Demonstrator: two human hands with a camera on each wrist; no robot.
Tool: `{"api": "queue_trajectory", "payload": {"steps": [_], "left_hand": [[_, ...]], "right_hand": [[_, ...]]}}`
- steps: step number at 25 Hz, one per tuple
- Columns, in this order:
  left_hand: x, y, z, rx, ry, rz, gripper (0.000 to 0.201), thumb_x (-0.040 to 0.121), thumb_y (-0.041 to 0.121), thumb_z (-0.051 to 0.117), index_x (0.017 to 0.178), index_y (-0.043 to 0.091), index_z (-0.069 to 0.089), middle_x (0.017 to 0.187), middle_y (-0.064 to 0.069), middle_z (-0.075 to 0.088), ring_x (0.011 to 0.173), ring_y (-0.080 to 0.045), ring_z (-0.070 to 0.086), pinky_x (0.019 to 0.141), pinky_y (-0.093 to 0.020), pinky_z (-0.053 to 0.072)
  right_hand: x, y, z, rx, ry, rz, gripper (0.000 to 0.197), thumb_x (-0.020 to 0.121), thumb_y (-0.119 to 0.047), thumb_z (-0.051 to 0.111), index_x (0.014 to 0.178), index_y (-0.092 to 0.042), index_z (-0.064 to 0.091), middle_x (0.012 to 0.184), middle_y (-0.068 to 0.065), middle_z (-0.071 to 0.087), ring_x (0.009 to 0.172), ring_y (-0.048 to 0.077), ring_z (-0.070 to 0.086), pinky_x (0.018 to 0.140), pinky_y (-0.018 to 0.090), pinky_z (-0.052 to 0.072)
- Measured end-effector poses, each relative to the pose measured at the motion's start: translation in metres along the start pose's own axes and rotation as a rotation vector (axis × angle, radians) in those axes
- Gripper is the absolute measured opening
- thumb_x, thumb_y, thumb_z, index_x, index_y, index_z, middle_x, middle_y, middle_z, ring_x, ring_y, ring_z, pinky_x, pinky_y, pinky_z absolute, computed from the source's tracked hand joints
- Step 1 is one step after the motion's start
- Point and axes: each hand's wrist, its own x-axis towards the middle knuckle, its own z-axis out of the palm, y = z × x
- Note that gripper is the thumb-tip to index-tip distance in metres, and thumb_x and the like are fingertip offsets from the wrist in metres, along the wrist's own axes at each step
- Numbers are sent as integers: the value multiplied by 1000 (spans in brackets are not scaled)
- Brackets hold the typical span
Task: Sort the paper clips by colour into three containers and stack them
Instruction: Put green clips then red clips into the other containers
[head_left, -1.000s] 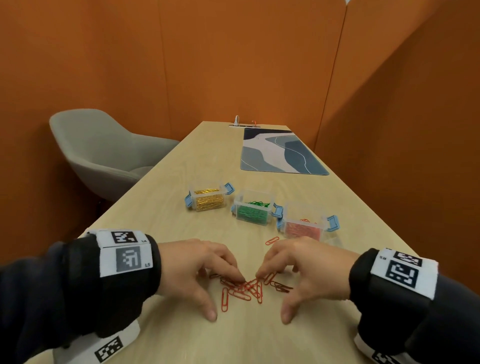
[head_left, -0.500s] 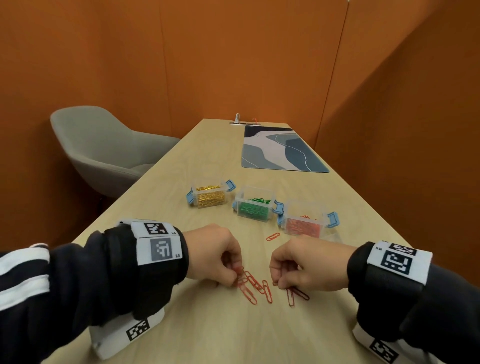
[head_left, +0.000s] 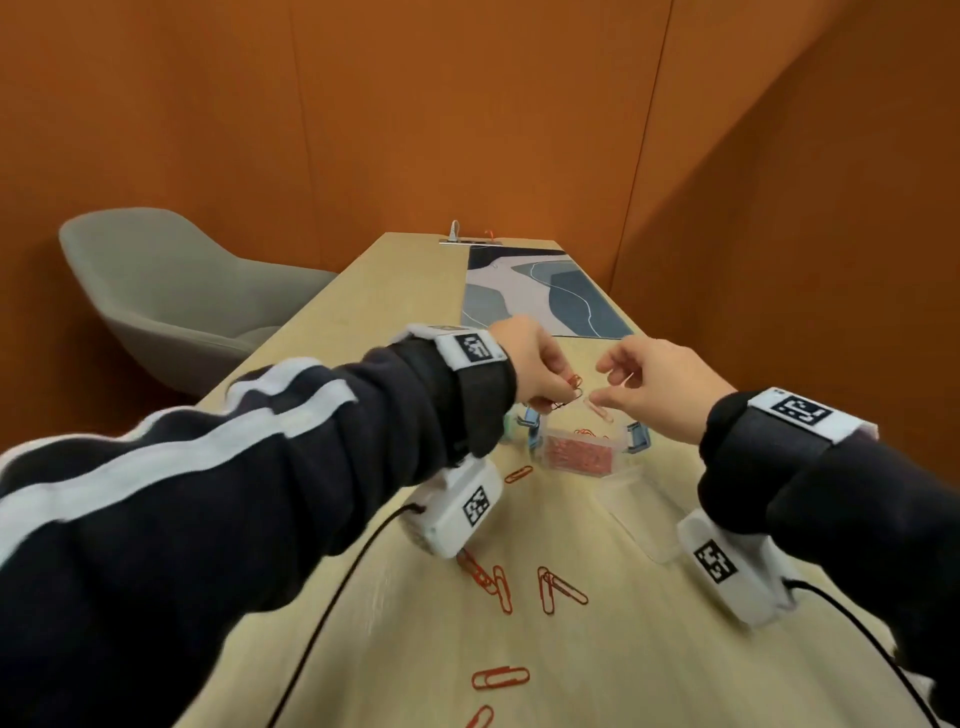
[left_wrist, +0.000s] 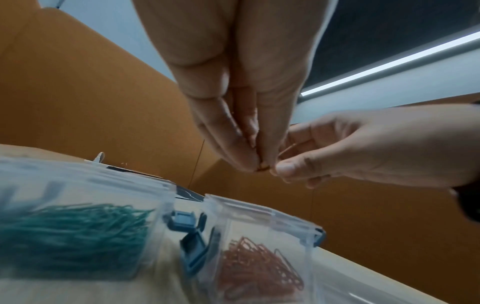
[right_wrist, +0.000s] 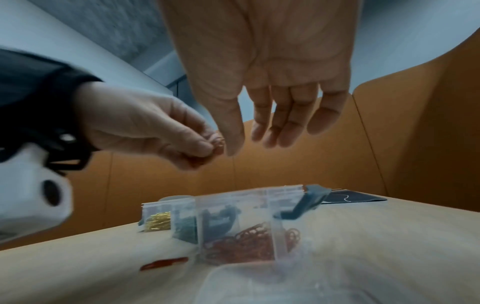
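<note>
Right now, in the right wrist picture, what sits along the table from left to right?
Gold clips box → green clips box → red clips box, with a blue latch at its right end.

The surface (head_left: 395, 291) is a long, pale wood top running away between orange walls. At its far end lies a mat (head_left: 540, 291) with a blue, grey and white wave pattern, and past it, at the far edge, a small metal fitting (head_left: 467, 240). Nearer stand three clear boxes side by side with blue latches: one of gold clips (right_wrist: 158, 223), one of green clips (left_wrist: 75, 236), one of red clips (head_left: 576, 454). A clear lid (head_left: 639, 512) lies flat just in front of the red box. Loose red clips (head_left: 550, 587) lie scattered on the near part, one (head_left: 518, 474) close to the red box.
</note>
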Motion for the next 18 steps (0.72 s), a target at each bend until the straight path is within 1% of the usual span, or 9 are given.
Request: {"api": "queue_trajectory", "payload": {"steps": [3, 5, 6, 7, 9, 11, 13, 15, 18], "left_hand": [[6, 6, 4, 289, 64, 51, 22, 79, 31, 71, 95, 17, 72, 87, 2, 69, 74, -11, 59, 70, -23, 48], [-8, -8, 2, 410, 71, 73, 17, 82, 26, 66, 93, 14, 72, 83, 2, 67, 66, -9, 54, 61, -20, 42], [-16, -17, 2, 469, 1, 91, 18, 84, 24, 63, 96, 14, 71, 83, 3, 66, 64, -8, 54, 60, -20, 41], [-25, -25, 4, 531, -111, 117, 22, 86, 25, 61, 104, 16, 70, 92, 4, 67, 71, -7, 57, 64, -19, 42], [-38, -40, 9, 637, -341, 167, 35, 91, 33, 54, 124, 22, 59, 126, 5, 59, 104, -10, 57, 86, -19, 41], [-48, -50, 11, 649, -426, 225, 39, 94, 33, 48, 133, 26, 51, 141, 12, 46, 123, -9, 47, 102, -21, 33], [-63, -57, 5, 562, -421, 291, 33, 94, 25, 50, 125, 27, 58, 135, 14, 52, 121, -4, 49, 105, -20, 35], [-84, -65, -2, 468, -400, 324, 26, 91, 19, 53, 113, 25, 67, 122, 14, 62, 110, -1, 56, 99, -14, 39], [-109, -66, -6, 396, -377, 313, 22, 90, 22, 56, 107, 27, 70, 109, 14, 67, 97, 2, 59, 91, -15, 45]], "right_hand": [[-20, 0, 2, -15, 50, -99, 13, 87, -28, 62, 93, -21, 55, 81, -7, 53, 71, 9, 48, 54, 12, 33], [-44, -1, 4, -7, -146, -170, 21, 81, -39, 66, 88, -19, 64, 71, -11, 55, 64, 4, 48, 53, 11, 37], [-57, -5, 6, -35, -281, -180, 30, 76, -47, 69, 89, -20, 67, 71, -11, 58, 63, 3, 50, 55, 10, 39], [-67, -10, 9, -84, -395, -179, 42, 69, -55, 70, 94, -21, 68, 76, -11, 61, 65, 2, 52, 57, 10, 40], [-80, -19, 16, -198, -522, -190, 64, 59, -65, 71, 107, -23, 64, 93, -10, 63, 76, 4, 56, 62, 13, 43], [-86, -28, 26, -258, -571, -231, 69, 58, -61, 76, 113, -22, 62, 103, -8, 60, 84, 9, 55, 66, 19, 45], [-90, -36, 34, -205, -580, -283, 52, 68, -41, 78, 115, -25, 64, 103, -9, 59, 85, 7, 52, 64, 11, 39], [-91, -38, 39, -157, -558, -326, 35, 75, -25, 76, 109, -25, 69, 99, -8, 64, 81, 4, 53, 63, 6, 37], [-94, -41, 38, -94, -532, -319, 27, 74, -29, 76, 101, -26, 72, 91, -9, 66, 79, 4, 59, 63, 7, 41]]}}
